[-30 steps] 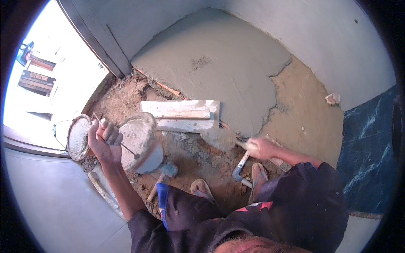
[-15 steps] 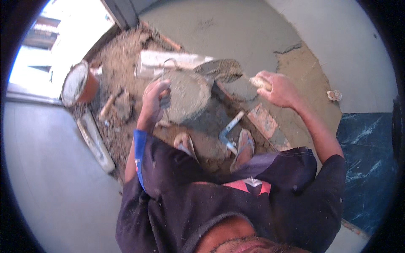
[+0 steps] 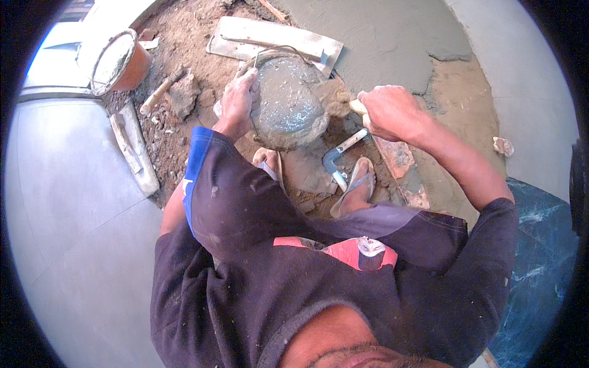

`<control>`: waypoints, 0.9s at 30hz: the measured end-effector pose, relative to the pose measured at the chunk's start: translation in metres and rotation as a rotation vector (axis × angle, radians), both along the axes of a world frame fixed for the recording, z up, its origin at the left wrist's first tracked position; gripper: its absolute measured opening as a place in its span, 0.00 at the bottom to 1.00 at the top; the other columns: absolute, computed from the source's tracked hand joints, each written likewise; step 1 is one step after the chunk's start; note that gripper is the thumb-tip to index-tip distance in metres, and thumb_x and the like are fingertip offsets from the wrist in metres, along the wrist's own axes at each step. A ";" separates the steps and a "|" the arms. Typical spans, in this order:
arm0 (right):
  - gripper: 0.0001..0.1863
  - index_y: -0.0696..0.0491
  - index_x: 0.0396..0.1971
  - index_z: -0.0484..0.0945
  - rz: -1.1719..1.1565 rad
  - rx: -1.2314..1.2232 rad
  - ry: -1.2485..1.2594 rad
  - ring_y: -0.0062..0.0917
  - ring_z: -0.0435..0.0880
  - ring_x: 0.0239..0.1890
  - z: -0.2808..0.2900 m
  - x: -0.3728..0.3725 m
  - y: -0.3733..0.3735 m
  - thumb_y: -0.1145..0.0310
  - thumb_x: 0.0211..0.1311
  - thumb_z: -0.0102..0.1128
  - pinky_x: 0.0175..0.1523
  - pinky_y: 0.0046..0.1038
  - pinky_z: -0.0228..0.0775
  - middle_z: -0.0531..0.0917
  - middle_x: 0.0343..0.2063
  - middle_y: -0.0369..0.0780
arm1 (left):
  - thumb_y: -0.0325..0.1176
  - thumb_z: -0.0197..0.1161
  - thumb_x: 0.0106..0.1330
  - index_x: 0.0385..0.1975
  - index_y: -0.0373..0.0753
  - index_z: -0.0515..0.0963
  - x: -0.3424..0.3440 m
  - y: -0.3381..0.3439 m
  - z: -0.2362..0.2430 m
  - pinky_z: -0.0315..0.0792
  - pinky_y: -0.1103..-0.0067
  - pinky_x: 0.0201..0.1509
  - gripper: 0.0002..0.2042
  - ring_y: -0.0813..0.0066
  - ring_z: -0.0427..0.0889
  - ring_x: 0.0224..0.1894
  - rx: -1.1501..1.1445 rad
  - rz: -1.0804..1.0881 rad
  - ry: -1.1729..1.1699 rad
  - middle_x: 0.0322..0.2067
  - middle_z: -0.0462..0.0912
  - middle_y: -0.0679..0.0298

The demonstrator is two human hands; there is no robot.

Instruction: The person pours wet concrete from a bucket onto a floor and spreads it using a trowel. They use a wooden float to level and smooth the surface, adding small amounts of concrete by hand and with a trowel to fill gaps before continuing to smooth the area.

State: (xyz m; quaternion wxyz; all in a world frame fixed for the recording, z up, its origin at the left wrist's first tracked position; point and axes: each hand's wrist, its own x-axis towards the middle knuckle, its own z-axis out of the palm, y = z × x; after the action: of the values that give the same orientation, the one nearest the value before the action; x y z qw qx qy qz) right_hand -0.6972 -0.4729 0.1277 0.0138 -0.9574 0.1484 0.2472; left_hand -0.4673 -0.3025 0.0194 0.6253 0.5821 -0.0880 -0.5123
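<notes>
My left hand (image 3: 239, 101) is closed at the left rim of a mortar bucket (image 3: 276, 146), where its wire handle (image 3: 288, 48) rises. Wet grey mortar (image 3: 283, 101) fills the bucket, its surface shining. On the right, my right hand (image 3: 391, 110) grips the pale handle of a trowel (image 3: 356, 107). Its mortar-coated blade (image 3: 334, 98) meets the bucket's right side, and part of it is hidden by mortar.
Beyond the bucket lies a long pale plastering float (image 3: 264, 38); another float (image 3: 132, 144) rests at left. An orange bucket (image 3: 138, 70) and a wooden-handled tool (image 3: 161, 93) sit on rubble. A pipe elbow (image 3: 331, 161) is between my feet. Smooth wet cement (image 3: 380, 37) spreads at far right.
The trowel has come from beyond the bucket's right side back to its right edge, its blade turned. My left hand stays at the bucket's rim. The whole view has shifted.
</notes>
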 end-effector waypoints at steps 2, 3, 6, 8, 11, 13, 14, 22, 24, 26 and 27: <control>0.11 0.58 0.30 0.79 -0.043 0.197 0.033 0.44 0.83 0.34 -0.011 0.007 0.005 0.67 0.49 0.58 0.40 0.41 0.74 0.82 0.25 0.51 | 0.44 0.50 0.70 0.17 0.49 0.63 0.003 0.004 -0.002 0.48 0.81 0.15 0.17 0.82 0.54 0.12 -0.004 0.081 0.032 0.12 0.59 0.75; 0.12 0.58 0.30 0.80 -0.069 0.287 0.051 0.45 0.83 0.34 -0.017 0.010 0.006 0.66 0.49 0.59 0.40 0.41 0.74 0.83 0.27 0.51 | 0.44 0.50 0.70 0.18 0.49 0.63 0.002 0.003 -0.002 0.48 0.81 0.15 0.17 0.82 0.54 0.12 0.010 0.110 0.007 0.12 0.58 0.75; 0.18 0.59 0.38 0.80 -0.197 0.559 -0.038 0.42 0.84 0.33 -0.050 0.007 0.008 0.62 0.50 0.61 0.41 0.39 0.74 0.84 0.30 0.48 | 0.44 0.50 0.70 0.18 0.48 0.64 -0.004 -0.006 -0.006 0.47 0.81 0.15 0.16 0.83 0.54 0.12 0.016 0.136 -0.016 0.12 0.58 0.76; 0.20 0.55 0.40 0.82 -0.299 0.682 -0.144 0.43 0.84 0.35 -0.073 0.005 0.015 0.58 0.49 0.61 0.43 0.38 0.74 0.84 0.32 0.50 | 0.44 0.49 0.70 0.19 0.48 0.64 -0.002 -0.004 -0.006 0.46 0.82 0.15 0.16 0.83 0.53 0.12 -0.014 0.113 0.012 0.12 0.58 0.76; 0.24 0.53 0.44 0.82 -0.342 0.750 -0.251 0.40 0.84 0.38 -0.115 -0.008 0.018 0.54 0.50 0.63 0.45 0.35 0.74 0.84 0.35 0.49 | 0.41 0.50 0.70 0.20 0.47 0.65 -0.003 -0.004 -0.009 0.47 0.82 0.14 0.15 0.86 0.53 0.12 -0.054 0.094 -0.028 0.12 0.57 0.77; 0.24 0.54 0.44 0.82 -0.320 0.805 -0.306 0.38 0.85 0.38 -0.114 -0.016 0.013 0.54 0.50 0.64 0.46 0.33 0.74 0.84 0.37 0.48 | 0.39 0.51 0.71 0.22 0.45 0.67 0.006 0.003 -0.012 0.49 0.83 0.15 0.13 0.87 0.55 0.13 -0.118 0.076 -0.036 0.14 0.60 0.77; 0.23 0.54 0.45 0.81 -0.316 0.830 -0.325 0.36 0.84 0.38 -0.109 -0.022 0.009 0.55 0.50 0.65 0.46 0.32 0.74 0.84 0.38 0.48 | 0.39 0.51 0.71 0.22 0.45 0.68 0.011 0.003 -0.017 0.50 0.84 0.15 0.13 0.87 0.56 0.14 -0.081 0.080 -0.118 0.14 0.61 0.77; 0.22 0.56 0.46 0.80 -0.483 0.898 -0.329 0.27 0.83 0.40 -0.062 -0.026 -0.027 0.61 0.52 0.65 0.49 0.28 0.72 0.85 0.41 0.43 | 0.33 0.58 0.61 0.27 0.33 0.79 0.050 0.016 -0.037 0.70 0.78 0.34 0.09 0.75 0.75 0.25 0.212 0.136 -0.950 0.22 0.79 0.63; 0.22 0.56 0.47 0.80 -0.500 0.820 -0.319 0.25 0.83 0.40 -0.045 -0.024 -0.040 0.62 0.53 0.65 0.49 0.27 0.72 0.85 0.41 0.44 | 0.32 0.59 0.60 0.28 0.32 0.80 0.054 0.019 -0.047 0.71 0.77 0.37 0.09 0.74 0.76 0.27 0.251 0.161 -0.962 0.23 0.80 0.62; 0.21 0.56 0.48 0.79 -0.546 0.779 -0.313 0.24 0.82 0.39 -0.035 -0.020 -0.055 0.63 0.54 0.64 0.49 0.28 0.72 0.85 0.42 0.43 | 0.32 0.59 0.59 0.30 0.32 0.80 0.056 0.021 -0.058 0.71 0.78 0.38 0.09 0.75 0.77 0.28 0.269 0.170 -0.930 0.23 0.80 0.61; 0.18 0.55 0.48 0.79 -0.568 0.861 -0.429 0.21 0.81 0.31 -0.031 -0.019 -0.059 0.66 0.57 0.62 0.40 0.27 0.74 0.86 0.35 0.40 | 0.33 0.60 0.61 0.30 0.33 0.80 0.058 0.022 -0.066 0.70 0.78 0.37 0.09 0.76 0.76 0.28 0.223 0.176 -0.901 0.23 0.80 0.63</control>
State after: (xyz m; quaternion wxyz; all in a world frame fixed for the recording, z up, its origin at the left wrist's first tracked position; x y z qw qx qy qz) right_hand -0.7164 -0.5321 0.0966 0.4993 -0.8168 0.2800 0.0719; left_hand -0.4092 -0.2808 -0.0462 0.4996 0.8153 -0.2452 -0.1598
